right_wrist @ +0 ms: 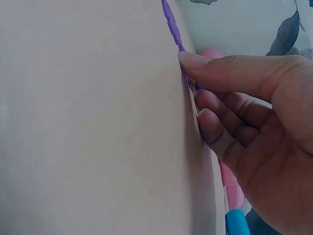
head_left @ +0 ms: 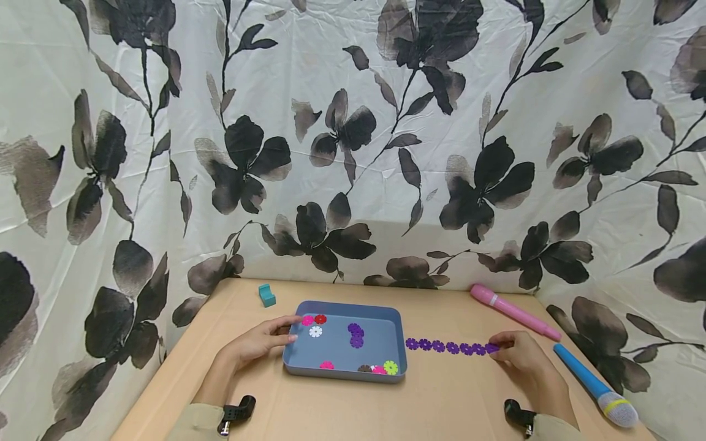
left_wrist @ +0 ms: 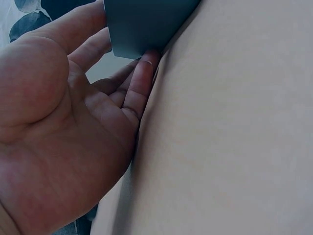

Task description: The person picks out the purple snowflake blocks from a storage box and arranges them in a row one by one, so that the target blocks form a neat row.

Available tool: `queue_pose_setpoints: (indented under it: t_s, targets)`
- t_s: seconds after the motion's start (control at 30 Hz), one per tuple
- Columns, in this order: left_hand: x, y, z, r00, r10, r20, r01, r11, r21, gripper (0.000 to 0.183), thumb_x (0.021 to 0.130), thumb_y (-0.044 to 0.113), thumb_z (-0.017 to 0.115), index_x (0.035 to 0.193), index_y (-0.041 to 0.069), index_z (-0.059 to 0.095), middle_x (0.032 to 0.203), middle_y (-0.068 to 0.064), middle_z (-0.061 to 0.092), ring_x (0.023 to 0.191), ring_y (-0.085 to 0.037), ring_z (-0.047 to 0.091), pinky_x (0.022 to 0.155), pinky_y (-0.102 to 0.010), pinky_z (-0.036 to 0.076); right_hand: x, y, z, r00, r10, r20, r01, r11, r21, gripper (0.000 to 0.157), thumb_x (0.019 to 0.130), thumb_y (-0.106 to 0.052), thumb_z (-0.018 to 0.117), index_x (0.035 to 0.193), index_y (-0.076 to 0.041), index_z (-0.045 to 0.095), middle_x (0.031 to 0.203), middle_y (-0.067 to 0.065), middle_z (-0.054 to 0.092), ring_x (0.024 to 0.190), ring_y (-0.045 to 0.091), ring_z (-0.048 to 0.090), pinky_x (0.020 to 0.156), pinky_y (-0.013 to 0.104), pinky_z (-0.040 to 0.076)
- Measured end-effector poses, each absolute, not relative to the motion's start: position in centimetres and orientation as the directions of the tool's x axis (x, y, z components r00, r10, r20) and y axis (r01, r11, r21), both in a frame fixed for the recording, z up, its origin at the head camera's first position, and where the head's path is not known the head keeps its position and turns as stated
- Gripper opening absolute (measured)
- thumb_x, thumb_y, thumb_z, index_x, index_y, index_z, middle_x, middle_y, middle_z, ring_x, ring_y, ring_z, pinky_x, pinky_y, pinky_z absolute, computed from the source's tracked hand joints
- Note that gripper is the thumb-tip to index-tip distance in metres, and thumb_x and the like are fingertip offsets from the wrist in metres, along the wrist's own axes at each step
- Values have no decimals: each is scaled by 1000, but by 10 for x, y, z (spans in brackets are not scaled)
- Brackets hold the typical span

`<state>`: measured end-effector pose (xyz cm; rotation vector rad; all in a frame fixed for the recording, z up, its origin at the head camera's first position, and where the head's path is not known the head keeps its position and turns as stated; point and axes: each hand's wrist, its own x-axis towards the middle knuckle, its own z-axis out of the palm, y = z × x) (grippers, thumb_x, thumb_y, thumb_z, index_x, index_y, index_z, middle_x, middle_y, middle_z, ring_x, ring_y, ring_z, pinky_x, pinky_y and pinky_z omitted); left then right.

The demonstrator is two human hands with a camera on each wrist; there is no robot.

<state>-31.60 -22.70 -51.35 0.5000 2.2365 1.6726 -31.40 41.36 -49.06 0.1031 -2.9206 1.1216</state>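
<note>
On the worktop (head_left: 353, 407), the left hand (head_left: 255, 344) is at the left end of the blue-grey tray (head_left: 349, 373), its grip loose: the fingers reach out without clenching, and the index finger and thumb touch the left rim. The left wrist view shows another fingertip low against the tray, close to the worktop. The right hand (head_left: 520, 354) has its grip closed on the right end of the purple flower strip (head_left: 452, 348), pinching the last piece with thumb and fingers. That strip lies right of the tray, a nearly straight row running from just beside the tray's right wall to the fingertips; 6 flowers show clear of the hand. Inside the tray, a pink flower (head_left: 307, 320) and a red flower (head_left: 320, 319) sit side by side near the far left corner, with a white flower (head_left: 315, 331) just nearer the person. A small purple cluster (head_left: 356, 335) lies near the middle. Along the near wall are 1 more pink piece (head_left: 327, 365), a brown piece (head_left: 364, 369) and a lime flower (head_left: 390, 367). A teal block (head_left: 267, 295) stands beyond the tray; a pink stick (head_left: 515, 312) and a blue microphone (head_left: 595, 386) lie at the right.
</note>
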Motion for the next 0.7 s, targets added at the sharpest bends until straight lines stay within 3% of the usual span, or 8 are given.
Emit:
queue_pose_setpoints:
  t_s: [0.2, 0.4, 0.7]
  targets:
    - [-316, -227, -514, -894, 447, -39, 92, 268, 959, 60, 102, 28, 68, 157, 11, 47, 170, -19, 27, 158, -40, 21, 129, -57, 19, -313, 412, -486, -1000, -7, 16, -16, 755, -656, 33, 89, -7, 80, 119, 3, 72, 106, 11, 71, 91, 21, 57, 72, 28, 49]
    - [-315, -228, -512, -895, 445, -38, 97, 277, 956, 61, 102, 29, 68, 156, 12, 47, 170, -19, 26, 159, -40, 20, 129, -57, 19, -314, 402, -476, -988, -50, 144, -135, 720, -680, 35, 94, -11, 77, 125, 4, 70, 103, 13, 70, 89, 19, 59, 70, 25, 52]
    - [-317, -228, -513, -887, 461, -22, 118, 272, 955, 61, 103, 29, 67, 157, 9, 45, 168, -19, 31, 158, -40, 23, 128, -57, 20, -319, 374, -459, -962, -54, 268, -238, 649, -722, 40, 96, -20, 76, 131, -3, 68, 125, 19, 69, 98, 12, 59, 73, 24, 57]
